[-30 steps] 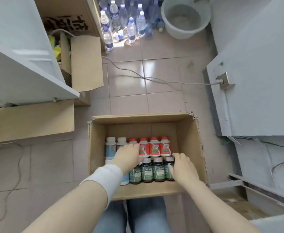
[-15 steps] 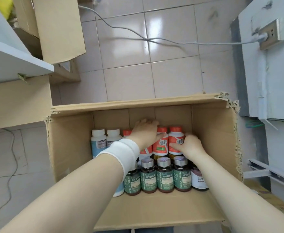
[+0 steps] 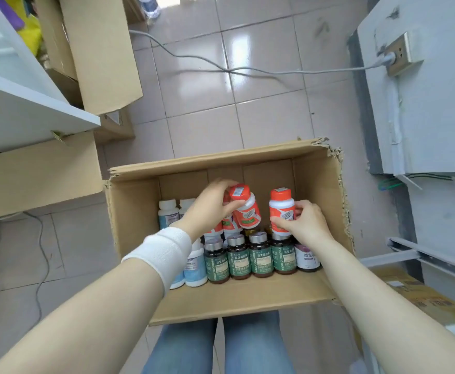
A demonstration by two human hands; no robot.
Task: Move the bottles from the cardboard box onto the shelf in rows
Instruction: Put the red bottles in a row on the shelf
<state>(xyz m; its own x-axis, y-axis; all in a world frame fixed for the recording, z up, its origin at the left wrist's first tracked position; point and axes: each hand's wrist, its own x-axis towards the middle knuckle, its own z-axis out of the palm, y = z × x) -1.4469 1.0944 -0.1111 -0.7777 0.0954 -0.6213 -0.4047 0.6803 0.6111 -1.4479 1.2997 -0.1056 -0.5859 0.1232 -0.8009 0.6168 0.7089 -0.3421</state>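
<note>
An open cardboard box sits on the floor in front of my knees, holding several bottles. My left hand, with a white band on the wrist, grips a red-capped bottle by its top, tilted and lifted above the others. My right hand holds a second red-capped bottle upright, also raised. Below stand several dark green-labelled bottles, a purple-labelled bottle at the right, and white blue-labelled bottles at the left. The white shelf juts in at the upper left.
Another cardboard box lies under the shelf, and a tall one stands behind it. A grey cable crosses the tiled floor to a wall socket. White cabinets stand at the right. A thin cable trails at the left.
Both hands closed on red-capped bottles in the back row and lifted them up out of the row. The left one has tilted. The camera has moved closer to the box.
</note>
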